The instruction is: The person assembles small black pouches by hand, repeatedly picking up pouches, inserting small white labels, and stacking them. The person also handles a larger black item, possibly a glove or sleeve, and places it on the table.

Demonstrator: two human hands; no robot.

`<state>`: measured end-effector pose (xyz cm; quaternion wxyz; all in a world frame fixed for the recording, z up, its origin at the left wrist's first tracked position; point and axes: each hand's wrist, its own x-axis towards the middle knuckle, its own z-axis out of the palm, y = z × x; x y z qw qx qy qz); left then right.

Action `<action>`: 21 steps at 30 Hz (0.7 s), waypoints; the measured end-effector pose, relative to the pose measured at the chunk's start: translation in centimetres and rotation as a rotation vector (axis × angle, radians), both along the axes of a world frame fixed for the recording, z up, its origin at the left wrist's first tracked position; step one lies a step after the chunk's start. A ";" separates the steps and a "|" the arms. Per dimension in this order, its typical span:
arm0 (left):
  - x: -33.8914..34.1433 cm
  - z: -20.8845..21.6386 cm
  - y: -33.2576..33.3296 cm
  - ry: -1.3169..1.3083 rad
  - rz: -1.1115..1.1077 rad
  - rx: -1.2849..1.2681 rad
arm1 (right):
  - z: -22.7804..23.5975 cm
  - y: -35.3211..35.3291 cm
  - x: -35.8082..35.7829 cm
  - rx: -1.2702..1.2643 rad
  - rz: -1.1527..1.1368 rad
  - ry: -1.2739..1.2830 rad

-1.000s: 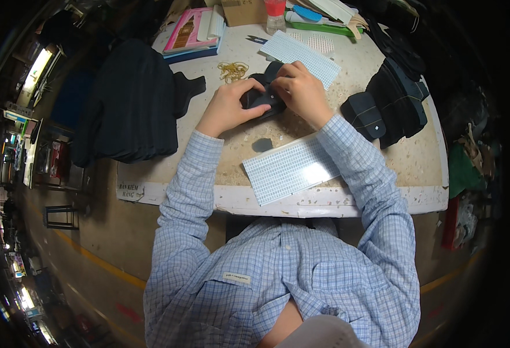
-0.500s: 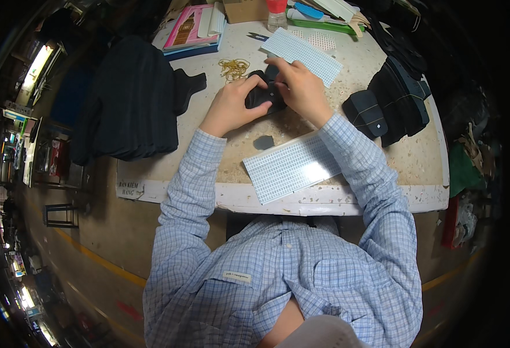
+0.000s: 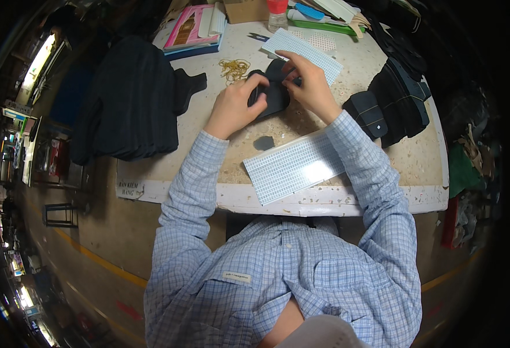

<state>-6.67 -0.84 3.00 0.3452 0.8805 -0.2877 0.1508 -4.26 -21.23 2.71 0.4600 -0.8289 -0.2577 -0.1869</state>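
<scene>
Curled around the left side of a stack of black flat pieces [image 3: 276,100], my left hand [image 3: 233,106] grips it with thumb and fingers. My right hand [image 3: 309,82] is at the stack's upper right, fingers bent around the raised end of a top piece [image 3: 275,69]. Its fingertips are partly hidden. Just beyond my left hand lies a tangle of yellow rubber bands [image 3: 233,70]. Nearer to me are a small dark grey scrap [image 3: 263,142] and a sheet of small pale-blue stickers [image 3: 293,167], its right end under my right sleeve.
A tall pile of black pieces [image 3: 133,101] stands at the left. Banded black bundles [image 3: 391,104] lie at the right. Further back are another sticker sheet [image 3: 304,55], black snips [image 3: 258,37], a red-capped bottle [image 3: 277,17], a pink folder [image 3: 190,26] and a green tray [image 3: 330,25].
My right hand has shifted slightly right, and the top black piece's end is now raised. A small white mark seen on the stack before no longer shows. My left hand has barely moved.
</scene>
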 end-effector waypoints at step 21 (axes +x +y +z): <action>-0.3 -0.6 -0.3 -0.122 0.035 0.182 | -1.0 0.7 -0.3 -0.127 0.038 0.020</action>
